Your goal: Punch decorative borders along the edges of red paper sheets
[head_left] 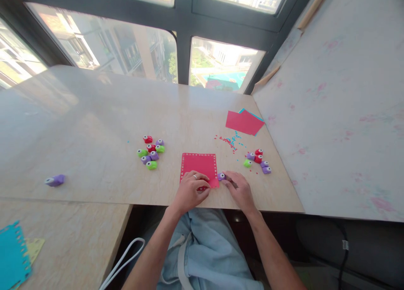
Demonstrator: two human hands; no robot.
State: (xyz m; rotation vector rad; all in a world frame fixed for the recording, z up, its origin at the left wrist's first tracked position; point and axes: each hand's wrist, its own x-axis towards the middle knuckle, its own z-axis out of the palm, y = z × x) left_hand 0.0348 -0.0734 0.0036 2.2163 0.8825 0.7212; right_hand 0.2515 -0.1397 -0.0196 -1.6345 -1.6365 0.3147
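From far off, I look down through the head camera at two hands on a pale table (110, 117). The red paper (200, 163) lies flat near the front edge, with little holes along its top and sides. My left hand (191, 189) rests on its lower part, fingers half bent, and I can't tell if they pinch it. My right hand (241, 190) is nearly closed, with its thumb and fingers gripping a small purple punch (221, 177) at the paper's right edge. One bunch of punches (151, 148) sits left of the paper, and another group (259, 158) sits right of my right hand. Red and blue paper dots (233, 140) lie scattered behind it, just in front of some stacked sheets (243, 122).
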